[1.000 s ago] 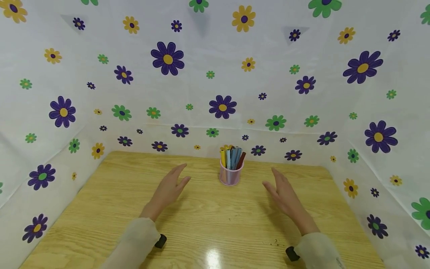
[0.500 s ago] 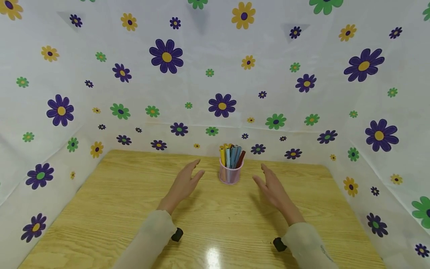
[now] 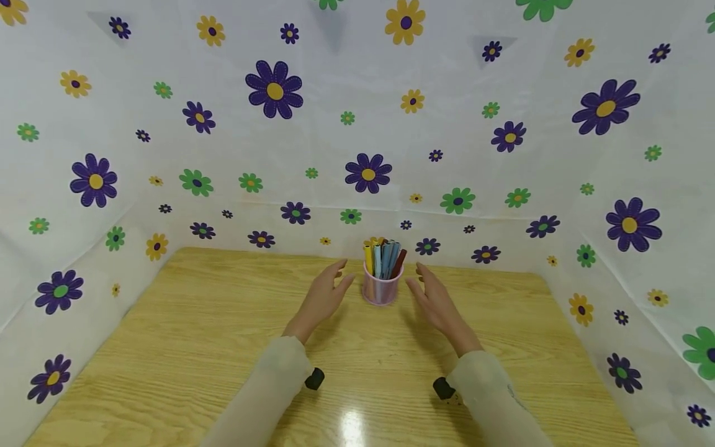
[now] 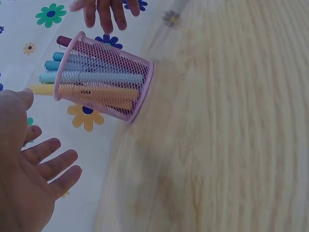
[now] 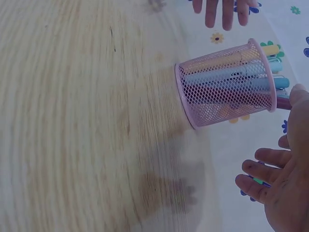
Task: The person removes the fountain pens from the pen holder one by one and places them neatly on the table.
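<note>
A pink mesh pen cup [image 3: 380, 290] stands upright near the back of the table, filled with several markers [image 3: 385, 257] in yellow, light blue, blue and dark red. My left hand [image 3: 324, 295] is just left of the cup, palm turned toward it, fingers loosely extended and nothing held. On the other side my right hand [image 3: 438, 304] mirrors it, a little apart from the cup, also holding nothing. Both wrist views show the mesh cup [image 4: 104, 77] between the two hands, with the fingers of my right hand [image 5: 263, 176] spread and relaxed.
The wooden table [image 3: 223, 347] has a light grain and a few small dark marks. Behind it and at both sides hangs a white cloth [image 3: 324, 143] printed with purple, yellow and green flowers. A black wrist strap piece [image 3: 314, 379] shows under the left sleeve.
Both hands have moved inward toward the pen cup, the left to the right and the right to the left. The cup stays in place, and the head view has shifted slightly.
</note>
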`<state>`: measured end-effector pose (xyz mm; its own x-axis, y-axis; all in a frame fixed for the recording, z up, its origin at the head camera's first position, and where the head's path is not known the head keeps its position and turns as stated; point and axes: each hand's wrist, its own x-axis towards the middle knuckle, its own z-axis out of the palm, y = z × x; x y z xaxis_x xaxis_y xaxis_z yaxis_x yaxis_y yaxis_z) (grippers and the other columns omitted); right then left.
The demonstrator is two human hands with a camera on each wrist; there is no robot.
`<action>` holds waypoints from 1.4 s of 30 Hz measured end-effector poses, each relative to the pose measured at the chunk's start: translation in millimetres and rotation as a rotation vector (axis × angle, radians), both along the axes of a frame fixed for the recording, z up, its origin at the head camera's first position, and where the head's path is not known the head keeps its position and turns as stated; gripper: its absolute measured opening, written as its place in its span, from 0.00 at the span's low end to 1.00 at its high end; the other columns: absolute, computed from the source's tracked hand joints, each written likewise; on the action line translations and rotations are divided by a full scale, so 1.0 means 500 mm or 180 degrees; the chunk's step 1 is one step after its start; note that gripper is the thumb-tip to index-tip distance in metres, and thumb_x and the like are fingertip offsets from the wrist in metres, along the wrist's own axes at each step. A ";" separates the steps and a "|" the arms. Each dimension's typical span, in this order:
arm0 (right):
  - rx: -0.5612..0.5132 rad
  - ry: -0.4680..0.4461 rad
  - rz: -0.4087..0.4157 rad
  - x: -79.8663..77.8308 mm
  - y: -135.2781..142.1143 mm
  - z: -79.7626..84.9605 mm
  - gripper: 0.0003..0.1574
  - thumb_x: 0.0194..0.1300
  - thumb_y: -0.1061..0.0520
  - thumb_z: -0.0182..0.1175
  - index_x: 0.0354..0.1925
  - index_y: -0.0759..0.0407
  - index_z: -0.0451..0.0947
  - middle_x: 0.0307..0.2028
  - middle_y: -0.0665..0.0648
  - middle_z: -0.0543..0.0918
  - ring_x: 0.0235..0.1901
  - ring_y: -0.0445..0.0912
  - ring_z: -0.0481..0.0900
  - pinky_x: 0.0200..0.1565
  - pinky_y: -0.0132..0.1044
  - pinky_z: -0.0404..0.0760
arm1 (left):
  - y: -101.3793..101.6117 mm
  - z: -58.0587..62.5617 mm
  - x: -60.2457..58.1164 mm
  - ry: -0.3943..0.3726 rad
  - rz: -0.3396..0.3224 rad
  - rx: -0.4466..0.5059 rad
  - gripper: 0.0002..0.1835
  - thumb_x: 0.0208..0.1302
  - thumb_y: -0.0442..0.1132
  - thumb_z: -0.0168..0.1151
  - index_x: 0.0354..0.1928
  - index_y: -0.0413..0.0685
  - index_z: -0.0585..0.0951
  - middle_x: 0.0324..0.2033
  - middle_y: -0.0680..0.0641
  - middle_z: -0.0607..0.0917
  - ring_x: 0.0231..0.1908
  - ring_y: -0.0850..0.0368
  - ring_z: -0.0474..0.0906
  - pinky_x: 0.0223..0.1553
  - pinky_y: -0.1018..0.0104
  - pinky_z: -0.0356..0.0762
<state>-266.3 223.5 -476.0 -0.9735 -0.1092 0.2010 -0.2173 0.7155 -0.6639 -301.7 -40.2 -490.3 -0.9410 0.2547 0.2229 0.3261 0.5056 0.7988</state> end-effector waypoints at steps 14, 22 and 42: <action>-0.0392 -0.0155 0.0014 -0.036 -0.044 -0.012 0.38 0.73 0.40 0.37 0.70 0.62 0.50 0.63 0.67 0.65 0.60 0.60 0.64 0.59 0.56 0.65 | 0.048 0.000 -0.025 -0.0229 -0.0090 0.0247 0.32 0.69 0.56 0.47 0.70 0.48 0.59 0.64 0.43 0.67 0.58 0.46 0.68 0.56 0.53 0.70; -0.0549 0.0001 -0.0048 -0.048 -0.051 -0.019 0.35 0.75 0.42 0.35 0.70 0.61 0.52 0.63 0.65 0.65 0.62 0.58 0.63 0.63 0.53 0.61 | 0.071 -0.003 -0.032 -0.0428 -0.0150 0.0274 0.33 0.70 0.54 0.47 0.71 0.50 0.56 0.66 0.45 0.63 0.60 0.46 0.67 0.58 0.51 0.67; -0.0783 0.0051 0.0073 -0.044 -0.059 -0.024 0.30 0.76 0.49 0.37 0.70 0.58 0.53 0.63 0.63 0.67 0.56 0.55 0.71 0.49 0.50 0.77 | 0.079 -0.010 -0.034 -0.0487 -0.0355 0.0574 0.28 0.71 0.48 0.49 0.70 0.53 0.59 0.63 0.46 0.68 0.58 0.51 0.69 0.55 0.57 0.71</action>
<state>-288.1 193.8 -487.9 -0.9678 -0.0769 0.2396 -0.2435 0.5275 -0.8139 -318.8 -0.6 -495.6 -0.9356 0.3278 0.1314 0.2403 0.3183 0.9170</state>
